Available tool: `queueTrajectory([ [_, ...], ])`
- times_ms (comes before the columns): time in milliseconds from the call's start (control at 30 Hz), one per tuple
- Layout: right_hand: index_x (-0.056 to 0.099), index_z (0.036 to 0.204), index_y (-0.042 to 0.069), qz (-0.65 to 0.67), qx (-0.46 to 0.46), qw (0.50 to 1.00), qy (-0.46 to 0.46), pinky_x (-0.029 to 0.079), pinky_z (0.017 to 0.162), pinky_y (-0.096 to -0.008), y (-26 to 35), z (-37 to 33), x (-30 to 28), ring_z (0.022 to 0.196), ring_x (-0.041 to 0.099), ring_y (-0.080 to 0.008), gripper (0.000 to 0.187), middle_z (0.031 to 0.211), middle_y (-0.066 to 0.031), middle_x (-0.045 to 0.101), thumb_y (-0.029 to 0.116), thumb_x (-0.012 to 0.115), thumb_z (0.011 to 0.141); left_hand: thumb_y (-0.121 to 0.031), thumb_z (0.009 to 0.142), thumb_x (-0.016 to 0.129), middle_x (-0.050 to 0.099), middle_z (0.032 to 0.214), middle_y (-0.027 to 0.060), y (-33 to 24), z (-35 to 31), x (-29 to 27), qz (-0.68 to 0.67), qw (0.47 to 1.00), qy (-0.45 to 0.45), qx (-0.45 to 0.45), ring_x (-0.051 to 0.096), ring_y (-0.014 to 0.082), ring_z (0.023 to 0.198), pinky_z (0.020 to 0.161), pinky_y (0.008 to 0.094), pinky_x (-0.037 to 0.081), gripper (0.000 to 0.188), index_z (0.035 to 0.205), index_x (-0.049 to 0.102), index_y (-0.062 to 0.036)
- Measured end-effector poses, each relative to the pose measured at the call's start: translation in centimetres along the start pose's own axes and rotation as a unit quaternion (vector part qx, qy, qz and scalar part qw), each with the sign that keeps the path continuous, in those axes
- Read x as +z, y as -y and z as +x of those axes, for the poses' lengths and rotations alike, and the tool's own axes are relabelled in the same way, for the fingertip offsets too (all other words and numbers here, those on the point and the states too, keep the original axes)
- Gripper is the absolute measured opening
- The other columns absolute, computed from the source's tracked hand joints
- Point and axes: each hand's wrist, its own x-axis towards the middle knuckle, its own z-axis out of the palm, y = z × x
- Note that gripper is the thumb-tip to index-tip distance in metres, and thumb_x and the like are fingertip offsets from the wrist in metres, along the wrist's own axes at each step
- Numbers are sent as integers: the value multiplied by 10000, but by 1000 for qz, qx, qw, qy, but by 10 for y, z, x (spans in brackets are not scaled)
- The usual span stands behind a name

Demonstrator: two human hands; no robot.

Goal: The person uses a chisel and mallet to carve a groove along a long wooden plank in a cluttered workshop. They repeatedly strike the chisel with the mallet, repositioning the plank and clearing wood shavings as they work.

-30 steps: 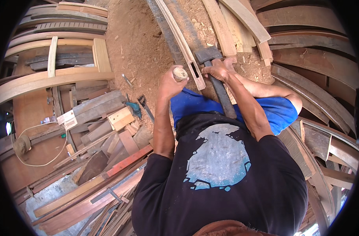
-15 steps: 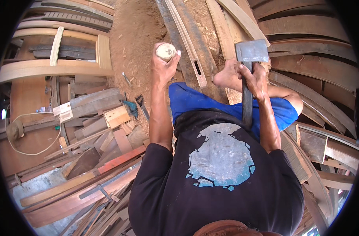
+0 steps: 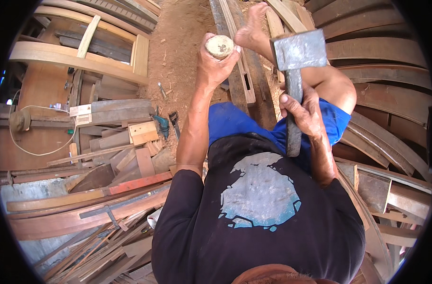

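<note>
My left hand (image 3: 211,68) is closed around a tool, and only the round, pale, worn wooden butt of its handle (image 3: 220,47) shows; its lower end is hidden. My right hand (image 3: 307,113) grips a mallet (image 3: 300,51) by its dark handle, just below halfway. The mallet's blocky grey head is raised, to the right of the wooden butt and apart from it. Beyond and below my left hand, a long wooden bar (image 3: 250,96) with a narrow slot near its close end lies on a darker plank.
A teal power tool (image 3: 162,125) and a small metal tool (image 3: 162,90) lie on the dirt floor at left. Scrap blocks and a wooden frame (image 3: 59,58) fill the left side. Curved boards (image 3: 391,97) are stacked at right. My bare foot (image 3: 253,31) is beside the slotted bar.
My right leg has shifted, its foot now farther forward beside the bar. The mallet appears larger and its head higher. My left hand, still on the handle, has moved up and right in view.
</note>
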Motion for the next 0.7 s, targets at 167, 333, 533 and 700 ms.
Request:
queueTrajectory([
  [167,534,1218,-96,-23,-131,991,-25,494,642,-249,51,29,-2,721,589,-113,454,905,-87,639,233,720,965,-117,863,828,599,823,-15,9,2,10,-14,1000,11,14,557,76,741,678,254,477,306,977,549,-64],
  [333,554,1270,-53,-50,-247,963,-99,505,766,-253,71,50,-14,848,604,-113,518,969,-49,647,213,795,897,-141,878,824,597,816,-9,29,7,34,-78,996,48,-6,562,85,743,674,264,483,315,996,545,-54],
  [533,550,1269,-86,-91,-275,934,-209,490,650,-285,85,44,-30,687,608,-145,436,826,-93,638,108,734,924,-225,793,863,666,902,78,60,21,74,-40,994,92,-37,675,216,863,824,348,559,422,1050,603,-13],
  [700,576,1241,-110,-81,-332,901,-267,511,667,-339,92,39,-44,667,591,-186,423,811,-107,609,130,729,928,-149,792,833,683,911,65,77,29,94,8,985,160,-67,666,172,864,796,337,548,348,1045,620,-39],
])
